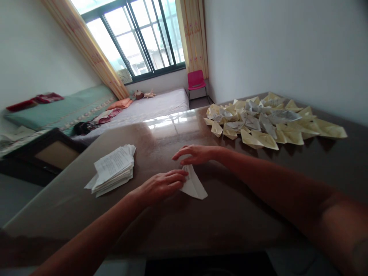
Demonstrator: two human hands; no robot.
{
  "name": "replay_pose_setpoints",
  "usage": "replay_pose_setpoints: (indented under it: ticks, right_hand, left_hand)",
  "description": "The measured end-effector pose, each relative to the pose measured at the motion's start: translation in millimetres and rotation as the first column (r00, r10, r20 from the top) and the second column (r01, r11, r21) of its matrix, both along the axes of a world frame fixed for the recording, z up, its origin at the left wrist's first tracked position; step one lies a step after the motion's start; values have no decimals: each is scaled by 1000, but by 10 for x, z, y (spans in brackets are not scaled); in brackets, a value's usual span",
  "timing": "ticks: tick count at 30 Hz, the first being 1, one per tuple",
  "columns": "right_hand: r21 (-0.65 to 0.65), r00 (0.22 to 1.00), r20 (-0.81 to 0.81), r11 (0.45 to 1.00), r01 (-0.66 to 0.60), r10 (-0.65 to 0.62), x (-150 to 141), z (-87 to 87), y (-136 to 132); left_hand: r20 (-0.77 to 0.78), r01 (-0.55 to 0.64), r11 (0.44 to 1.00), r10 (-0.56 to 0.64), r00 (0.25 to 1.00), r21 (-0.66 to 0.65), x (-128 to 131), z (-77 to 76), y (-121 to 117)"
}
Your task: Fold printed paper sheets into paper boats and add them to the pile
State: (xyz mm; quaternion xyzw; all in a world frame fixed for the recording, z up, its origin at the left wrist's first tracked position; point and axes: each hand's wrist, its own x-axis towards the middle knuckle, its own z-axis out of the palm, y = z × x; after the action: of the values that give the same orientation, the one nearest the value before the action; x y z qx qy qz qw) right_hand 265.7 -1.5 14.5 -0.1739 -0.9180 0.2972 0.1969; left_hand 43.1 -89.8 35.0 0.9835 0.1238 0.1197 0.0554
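A partly folded sheet of white paper [194, 186], roughly triangular, lies on the brown table in front of me. My left hand [163, 186] rests on its left side with the fingers stretched out, pressing it flat and covering part of it. Just beyond the paper's top corner is my right hand [197, 154], its thumb and fingers apart and holding nothing. Whether the right thumb touches the corner I cannot tell.
On the table's left is a stack of printed sheets [113, 168]. Many folded paper boats [258, 122], cream and white, crowd the far right by the wall. Beyond the glossy table [155, 142] are a bed [166, 101] and a pink chair [196, 79].
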Motion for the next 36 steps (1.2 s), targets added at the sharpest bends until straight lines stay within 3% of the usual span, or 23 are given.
replay_pose_setpoints:
  ticks: [3,9,13,17,23,28,32,36]
  right_hand:
    - [-170,987,91,979,-114,131,12,76,-24]
    - [-227,997,77,973,36,-19,35,38,-7]
    - [-147,965,107,956,253,-239,7,-46,16]
    - [-15,846,159,856,517,-508,-37,-89,37]
    - [144,765,164,782,606,-623,-56,-123,71]
    - [142,740,110,747,649,-663,-62,-187,66]
    - [116,758,93,763,636,-646,-64,-209,37]
    - [183,790,62,785,592,-610,-26,-234,78]
  left_hand:
    - [45,23,999,-25,999,46,-20,63,2]
    - [190,-227,972,212,959,58,-244,-6,343]
    - [167,-338,941,328,930,30,-265,-112,561]
    - [118,-404,912,394,911,73,-186,-164,699]
    - [24,-386,920,386,922,66,-118,-209,711]
    - [-29,-370,929,370,928,25,-138,-267,732]
    - [-63,-330,941,335,940,79,-130,-265,794]
    - [-138,-287,935,319,938,211,-69,-235,796]
